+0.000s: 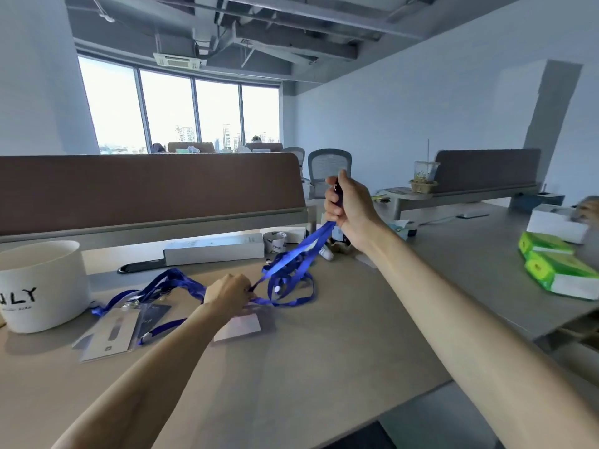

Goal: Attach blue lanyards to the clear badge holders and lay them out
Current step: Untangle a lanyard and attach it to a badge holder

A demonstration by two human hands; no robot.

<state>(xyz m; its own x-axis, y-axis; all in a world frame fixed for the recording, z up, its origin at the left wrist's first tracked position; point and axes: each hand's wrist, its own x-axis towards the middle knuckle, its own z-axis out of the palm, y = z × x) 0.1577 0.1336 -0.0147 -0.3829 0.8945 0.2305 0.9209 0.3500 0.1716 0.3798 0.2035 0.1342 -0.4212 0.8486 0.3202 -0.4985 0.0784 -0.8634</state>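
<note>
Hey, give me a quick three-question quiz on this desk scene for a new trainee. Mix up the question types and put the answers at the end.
1. True or false: the right hand holds the blue lanyards bunched in its grip, raised above the desk.
2. Where do the clear badge holders lie? A) flat on the desk beside the white tub; B) inside the tub; C) in the right hand.
3. Fill in: down near the desk, the left hand pinches a strap of ____ colour.

Key: 1 true; 2 A; 3 blue.
</note>
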